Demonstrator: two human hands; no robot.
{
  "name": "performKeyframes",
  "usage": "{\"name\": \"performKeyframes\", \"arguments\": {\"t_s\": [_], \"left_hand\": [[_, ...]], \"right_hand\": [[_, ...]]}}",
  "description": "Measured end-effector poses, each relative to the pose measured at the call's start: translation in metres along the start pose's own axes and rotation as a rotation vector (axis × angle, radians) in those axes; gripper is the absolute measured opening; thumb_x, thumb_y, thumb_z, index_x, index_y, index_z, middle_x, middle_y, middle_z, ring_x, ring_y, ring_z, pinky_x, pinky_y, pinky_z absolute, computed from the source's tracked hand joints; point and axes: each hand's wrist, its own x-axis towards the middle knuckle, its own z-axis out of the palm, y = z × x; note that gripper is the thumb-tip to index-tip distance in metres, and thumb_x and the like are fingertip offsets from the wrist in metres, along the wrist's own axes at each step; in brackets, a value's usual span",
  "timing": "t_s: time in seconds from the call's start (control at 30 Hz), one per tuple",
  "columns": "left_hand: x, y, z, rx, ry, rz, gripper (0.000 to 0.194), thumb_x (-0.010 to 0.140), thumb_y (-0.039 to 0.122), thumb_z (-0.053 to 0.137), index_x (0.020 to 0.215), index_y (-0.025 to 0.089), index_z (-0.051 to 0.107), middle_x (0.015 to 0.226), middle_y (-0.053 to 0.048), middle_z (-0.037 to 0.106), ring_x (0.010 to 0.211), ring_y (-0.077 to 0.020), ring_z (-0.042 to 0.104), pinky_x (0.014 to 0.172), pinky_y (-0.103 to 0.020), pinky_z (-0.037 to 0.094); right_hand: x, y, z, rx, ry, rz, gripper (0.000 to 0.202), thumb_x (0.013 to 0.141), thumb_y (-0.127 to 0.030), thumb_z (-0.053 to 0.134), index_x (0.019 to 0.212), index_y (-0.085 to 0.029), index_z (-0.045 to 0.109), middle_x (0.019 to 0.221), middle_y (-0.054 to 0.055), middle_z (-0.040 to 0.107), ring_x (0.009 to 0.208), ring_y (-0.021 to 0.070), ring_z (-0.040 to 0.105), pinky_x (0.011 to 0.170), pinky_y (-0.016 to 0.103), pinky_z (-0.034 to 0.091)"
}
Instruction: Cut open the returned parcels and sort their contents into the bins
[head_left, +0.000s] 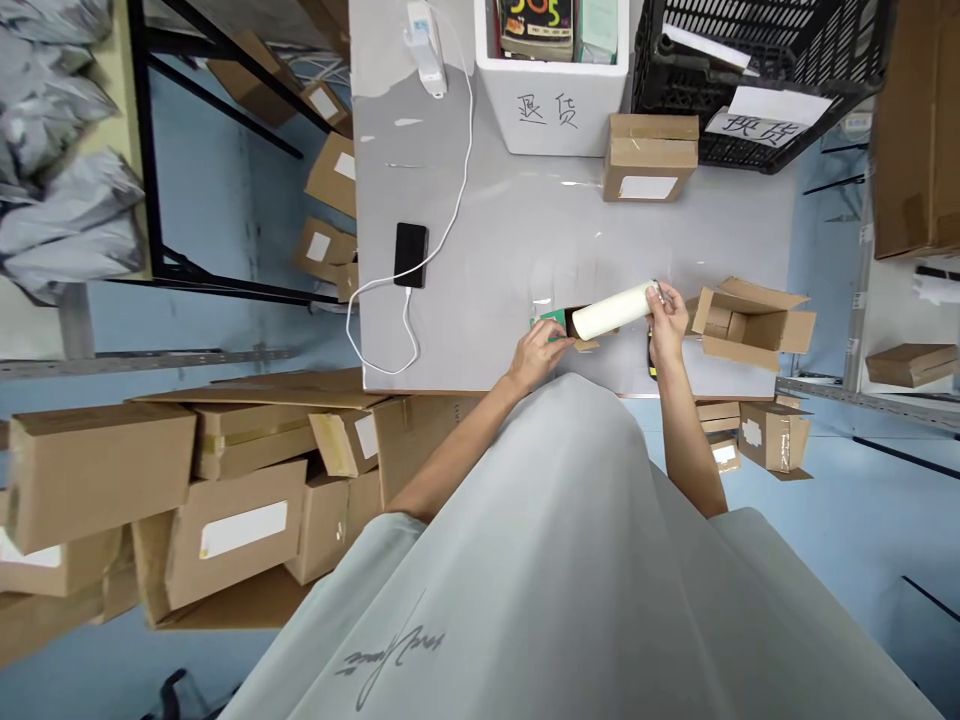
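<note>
A pale cream cylinder (613, 312) lies slantwise between my hands, over the front part of the grey table (480, 260). My right hand (666, 312) has its fingers closed round the cylinder's right end. At the other end, my left hand (541, 350) pinches the edge of a small green box (553, 320) with a dark opening, and the cylinder's left end is at that opening. Whether the end is inside cannot be made out. A small black and yellow object (652, 358) lies partly hidden below my right hand.
An open carton (742, 325) stands right of my hands. Farther back are a closed carton (651, 160), a white bin (555, 110) and a black crate (765, 80). A black phone (410, 255) with a white cable (459, 190) lies left; a large box of cartons (262, 500) stands lower left.
</note>
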Motion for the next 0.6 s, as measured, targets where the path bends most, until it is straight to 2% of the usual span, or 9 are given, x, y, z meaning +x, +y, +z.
{"name": "performKeyframes", "arguments": {"t_s": [0.1, 0.23, 0.4, 0.47, 0.5, 0.6], "left_hand": [[-0.002, -0.005, 0.003, -0.033, 0.005, 0.023, 0.034, 0.110, 0.058, 0.065, 0.107, 0.032, 0.087, 0.119, -0.015, 0.077, 0.126, -0.0367, 0.066, 0.115, -0.058, 0.052], [-0.003, -0.014, 0.012, 0.016, 0.039, 0.120, 0.035, 0.115, 0.055, 0.062, 0.110, 0.032, 0.088, 0.119, -0.015, 0.079, 0.120, -0.0339, 0.070, 0.107, -0.055, 0.056], [-0.005, -0.027, 0.029, 0.097, 0.129, 0.272, 0.031, 0.118, 0.049, 0.061, 0.110, 0.030, 0.085, 0.114, -0.012, 0.079, 0.112, -0.0292, 0.075, 0.102, -0.049, 0.062], [-0.007, -0.032, 0.034, 0.125, 0.175, 0.275, 0.025, 0.115, 0.048, 0.068, 0.120, 0.028, 0.082, 0.127, -0.014, 0.079, 0.123, -0.0305, 0.076, 0.107, -0.050, 0.064], [-0.008, -0.035, 0.035, 0.131, 0.195, 0.249, 0.029, 0.112, 0.049, 0.075, 0.130, 0.026, 0.080, 0.139, -0.017, 0.077, 0.133, -0.0328, 0.074, 0.113, -0.051, 0.063], [-0.006, -0.044, 0.035, 0.111, 0.179, 0.110, 0.080, 0.096, 0.050, 0.094, 0.162, 0.019, 0.061, 0.166, -0.024, 0.065, 0.154, -0.0401, 0.066, 0.125, -0.056, 0.059]], "right_hand": [[-0.010, -0.008, 0.002, -0.033, -0.001, -0.107, 0.079, 0.080, -0.085, 0.084, 0.131, -0.027, 0.068, 0.140, 0.015, 0.075, 0.132, 0.0289, 0.073, 0.115, 0.048, 0.064], [-0.041, -0.014, 0.021, -0.060, -0.018, -0.192, 0.076, 0.084, -0.076, 0.090, 0.137, -0.027, 0.067, 0.147, 0.014, 0.072, 0.141, 0.0287, 0.071, 0.125, 0.045, 0.059], [-0.077, -0.004, 0.047, -0.320, -0.163, -0.234, 0.063, 0.084, -0.064, 0.094, 0.130, -0.027, 0.071, 0.131, 0.010, 0.074, 0.121, 0.0273, 0.075, 0.117, 0.046, 0.065], [-0.082, 0.002, 0.051, -0.388, -0.197, -0.217, 0.057, 0.083, -0.059, 0.095, 0.124, -0.027, 0.071, 0.125, 0.008, 0.075, 0.112, 0.0272, 0.076, 0.114, 0.047, 0.066], [-0.082, 0.005, 0.052, -0.405, -0.208, -0.201, 0.056, 0.083, -0.056, 0.095, 0.124, -0.027, 0.071, 0.123, 0.008, 0.076, 0.111, 0.0272, 0.077, 0.113, 0.047, 0.066], [-0.078, 0.011, 0.050, -0.422, -0.232, -0.158, 0.056, 0.083, -0.050, 0.095, 0.127, -0.027, 0.069, 0.122, 0.008, 0.079, 0.116, 0.0277, 0.077, 0.111, 0.045, 0.065]]}}
